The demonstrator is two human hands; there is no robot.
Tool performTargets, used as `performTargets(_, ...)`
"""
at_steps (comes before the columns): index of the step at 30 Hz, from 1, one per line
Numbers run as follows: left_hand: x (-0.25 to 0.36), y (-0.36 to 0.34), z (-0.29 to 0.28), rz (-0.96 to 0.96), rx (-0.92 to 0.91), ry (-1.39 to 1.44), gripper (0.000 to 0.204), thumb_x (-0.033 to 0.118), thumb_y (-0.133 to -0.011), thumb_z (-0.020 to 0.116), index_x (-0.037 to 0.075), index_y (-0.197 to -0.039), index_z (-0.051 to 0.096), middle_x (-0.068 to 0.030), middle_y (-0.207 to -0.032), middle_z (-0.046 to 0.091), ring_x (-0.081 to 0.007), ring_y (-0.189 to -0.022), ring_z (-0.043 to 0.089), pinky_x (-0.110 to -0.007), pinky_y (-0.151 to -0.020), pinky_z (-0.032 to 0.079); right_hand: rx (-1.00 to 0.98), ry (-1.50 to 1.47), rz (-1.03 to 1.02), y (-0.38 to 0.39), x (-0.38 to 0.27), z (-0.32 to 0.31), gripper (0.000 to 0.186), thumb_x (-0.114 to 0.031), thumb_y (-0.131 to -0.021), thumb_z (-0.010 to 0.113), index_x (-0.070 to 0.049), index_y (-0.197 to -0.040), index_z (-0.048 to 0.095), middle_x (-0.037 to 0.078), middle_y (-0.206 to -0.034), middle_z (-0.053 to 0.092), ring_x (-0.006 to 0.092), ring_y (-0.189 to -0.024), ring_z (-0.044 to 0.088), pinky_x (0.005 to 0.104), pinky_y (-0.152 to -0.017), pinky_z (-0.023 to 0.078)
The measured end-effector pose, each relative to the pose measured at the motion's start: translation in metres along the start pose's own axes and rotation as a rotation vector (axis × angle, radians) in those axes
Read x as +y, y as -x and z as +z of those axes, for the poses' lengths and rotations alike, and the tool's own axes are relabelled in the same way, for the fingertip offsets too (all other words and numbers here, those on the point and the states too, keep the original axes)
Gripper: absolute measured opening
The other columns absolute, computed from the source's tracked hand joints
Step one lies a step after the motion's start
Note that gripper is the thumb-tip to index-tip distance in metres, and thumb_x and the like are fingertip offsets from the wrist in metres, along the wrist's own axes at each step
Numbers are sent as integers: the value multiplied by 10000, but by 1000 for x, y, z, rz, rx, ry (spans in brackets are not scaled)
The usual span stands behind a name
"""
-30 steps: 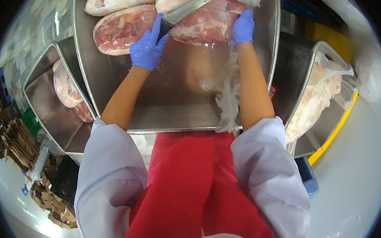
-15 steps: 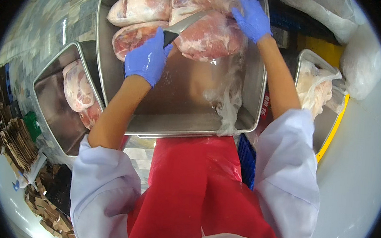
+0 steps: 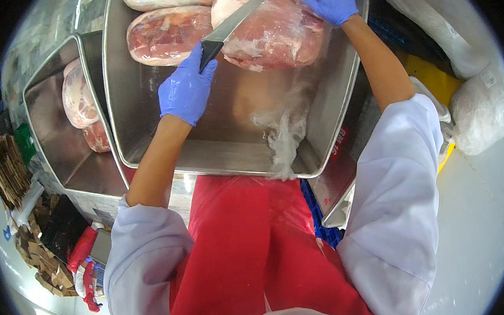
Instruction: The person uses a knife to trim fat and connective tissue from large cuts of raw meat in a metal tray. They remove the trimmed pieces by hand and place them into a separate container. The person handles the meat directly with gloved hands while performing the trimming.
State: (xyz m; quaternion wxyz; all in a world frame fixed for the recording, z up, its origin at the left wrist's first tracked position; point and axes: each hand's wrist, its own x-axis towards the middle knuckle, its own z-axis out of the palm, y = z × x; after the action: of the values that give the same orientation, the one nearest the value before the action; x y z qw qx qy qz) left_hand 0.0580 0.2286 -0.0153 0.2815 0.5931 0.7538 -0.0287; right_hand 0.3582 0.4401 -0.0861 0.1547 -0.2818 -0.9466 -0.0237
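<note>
My left hand (image 3: 184, 92), in a blue glove, is closed on the black handle of a large knife (image 3: 237, 17); the blade points up and right over the raw meat. My right hand (image 3: 328, 3), also gloved, grips a meat piece at the top right, partly cut off by the frame edge. Several large pieces, including a marbled one (image 3: 167, 34) and a broad pink one (image 3: 276, 43), lie in the far half of a deep steel tray (image 3: 111, 102). Loose clear plastic film (image 3: 282, 142) hangs in its near right corner.
A steel bin (image 3: 46, 122) with meat is at left, another (image 3: 336, 197) under my right arm. Wrapped white bundles (image 3: 480, 108) lie at right beside yellow (image 3: 424, 73) and blue crates (image 3: 323, 222). Cardboard (image 3: 6, 171) is stacked at left, near a person in red (image 3: 88, 283).
My right hand has moved up from the meat's right side to the top. My left hand has come slightly down with the knife, whose blade now tilts more steeply.
</note>
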Motion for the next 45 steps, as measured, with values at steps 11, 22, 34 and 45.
performTargets(11, -4, 19, -23, 76, 94, -36, 517, 474, -950, 544, 190, -1381, 524, -155, -1163, 665, -360, -963, 667, -457, -800, 534, 658, -262, 490, 19, -3, 55, 144, -18, -726, 574, -21, -585, 543, 134, -604, 478, 308, -540, 482, 412, -510, 385)
performTargets(22, 42, 11, -61, 196, 58, -291, 455, 433, -957, 553, 176, -1332, 572, -174, -1137, 665, -356, -981, 662, -445, -811, 534, 897, -527, 683, 27, -6, 63, 154, -36, -776, 505, 32, -640, 529, 134, -622, 437, 263, -556, 442, 369, -524, 344)
performTargets(34, 100, -48, -125, 429, -59, -694, 355, 386, -993, 478, 143, -1199, 634, -212, -954, 687, -407, -883, 659, -505, -773, 523, 904, -458, 681, 25, -8, 74, 154, -17, -735, 549, 7, -590, 501, 157, -604, 421, 305, -551, 453, 420, -521, 354)
performTargets(45, 22, -41, -35, 267, 135, -394, 465, 464, -963, 527, 209, -1351, 549, -159, -1047, 682, -371, -887, 672, -476, -760, 540, 907, -302, 701, 23, -3, 80, 226, 1, -711, 587, 2, -552, 427, 156, -577, 420, 314, -529, 437, 423, -508, 342)
